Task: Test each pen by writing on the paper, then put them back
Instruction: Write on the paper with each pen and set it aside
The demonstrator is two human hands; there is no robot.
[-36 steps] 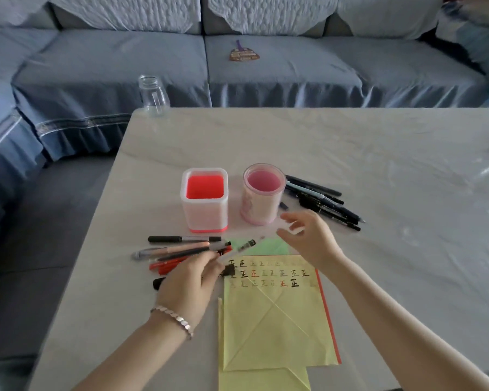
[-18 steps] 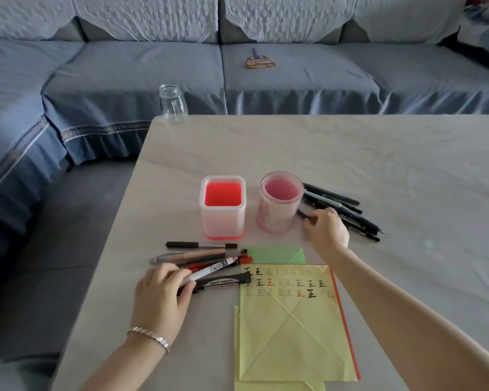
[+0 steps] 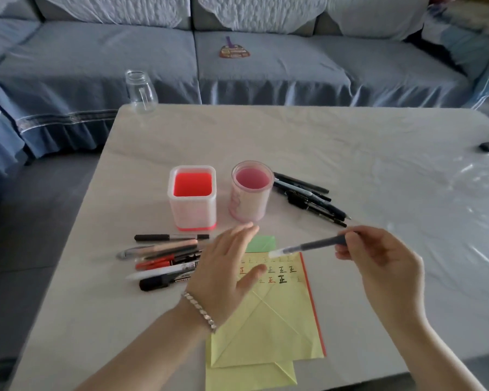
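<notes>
The fingers (image 3: pixel 359 234) of the right hand (image 3: pixel 384 263) pinch the rear end of a dark pen (image 3: pixel 311 246), thumb beneath and fingertips on top; the pen hangs almost level in the air above the top edge of the yellow paper (image 3: pixel 266 320), its clear cap (image 3: pixel 277 252) pointing toward the left hand (image 3: pixel 223 269); that hand holds nothing, its digits straight and close together, hovering over the written rows, near the cap but apart from it.

The pen looks light, stiff and smooth-sided. Held so far back it could swing, so I judge the better hold for writing lies low on the barrel, near the tip, once the cap is pulled straight off; the cap is small and slick and wants a firm pinch.

Left of the paper lies a cluster of pens and markers (image 3: pixel 164 261); behind stand a square red holder (image 3: pixel 192 210) and a round pink holder (image 3: pixel 250 204), neither with a pen in it; a bunch of dark pens (image 3: pixel 308 198) lies just right of the round one; a glass jar (image 3: pixel 140 90) sits at the far corner of the table (image 3: pixel 350 153).
</notes>
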